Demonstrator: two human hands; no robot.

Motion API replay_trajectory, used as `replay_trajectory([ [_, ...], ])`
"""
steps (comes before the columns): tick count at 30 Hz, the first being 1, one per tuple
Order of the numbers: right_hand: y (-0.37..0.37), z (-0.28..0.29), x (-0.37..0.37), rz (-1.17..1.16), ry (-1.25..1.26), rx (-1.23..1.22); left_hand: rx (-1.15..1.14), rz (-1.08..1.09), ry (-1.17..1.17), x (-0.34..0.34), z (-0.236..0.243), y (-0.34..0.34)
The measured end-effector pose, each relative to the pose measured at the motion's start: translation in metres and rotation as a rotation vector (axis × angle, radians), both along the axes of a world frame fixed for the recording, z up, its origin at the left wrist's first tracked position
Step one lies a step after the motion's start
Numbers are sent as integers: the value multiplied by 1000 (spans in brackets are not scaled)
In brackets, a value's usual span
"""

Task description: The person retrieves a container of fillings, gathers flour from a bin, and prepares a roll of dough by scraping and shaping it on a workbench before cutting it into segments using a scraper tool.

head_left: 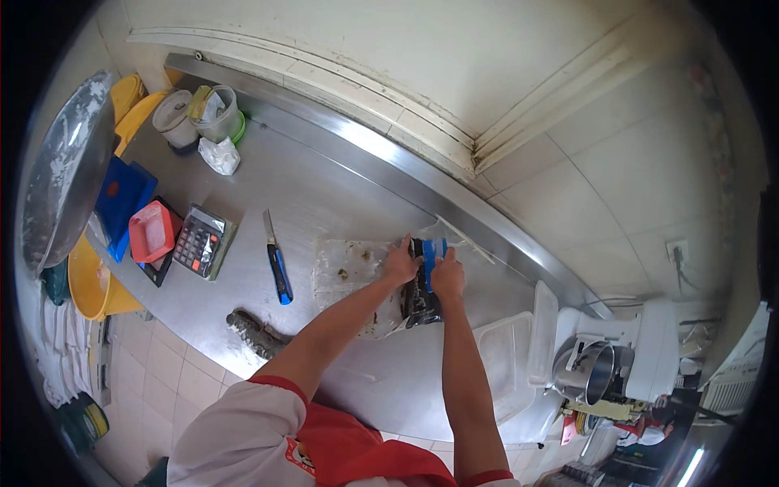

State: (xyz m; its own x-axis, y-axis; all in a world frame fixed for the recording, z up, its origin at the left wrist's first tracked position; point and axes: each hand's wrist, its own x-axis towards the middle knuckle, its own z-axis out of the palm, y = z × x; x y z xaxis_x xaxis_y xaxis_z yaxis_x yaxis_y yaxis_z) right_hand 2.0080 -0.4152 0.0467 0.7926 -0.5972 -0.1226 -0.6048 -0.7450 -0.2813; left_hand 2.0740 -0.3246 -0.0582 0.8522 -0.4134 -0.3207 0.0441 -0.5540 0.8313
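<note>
A dark, nearly black slab (420,307) with a glossy surface lies in front of me on a crumpled clear plastic sheet (334,288) with brown smears. My left hand (400,264) is closed at the slab's left edge, thumb pressed against it. My right hand (447,277) grips a flat blue scraper-like piece (430,258), which rests on or against the slab's far part. The fingers hide some of its shape. To the left lies a knife (278,268) with a blue and black handle. Near the front edge is a dark, film-wrapped roll (256,334).
On the steel table (324,178) stand a calculator (200,241), a red tray (152,231) and plastic tubs (217,114). Clear plastic trays (503,357) and a stand mixer (600,365) are at right. A large metal bowl (69,170) leans at left. A raised steel edge runs along the wall.
</note>
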Motion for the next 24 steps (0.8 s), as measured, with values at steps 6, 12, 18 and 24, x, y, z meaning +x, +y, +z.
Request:
replay_trajectory([
  [6,21,-13,13,-17,61,-60,-7,-33,9,6,-6,10],
  [12,21,-37,25,-7,144,-81,-23,-40,-16,12,-1,6],
  [18,0,-53,19,53,89,-21,-197,-66,-70,21,-16,13],
  [24,-10,-8,-20,-9,-222,70,-172,-104,19,15,-18,22],
])
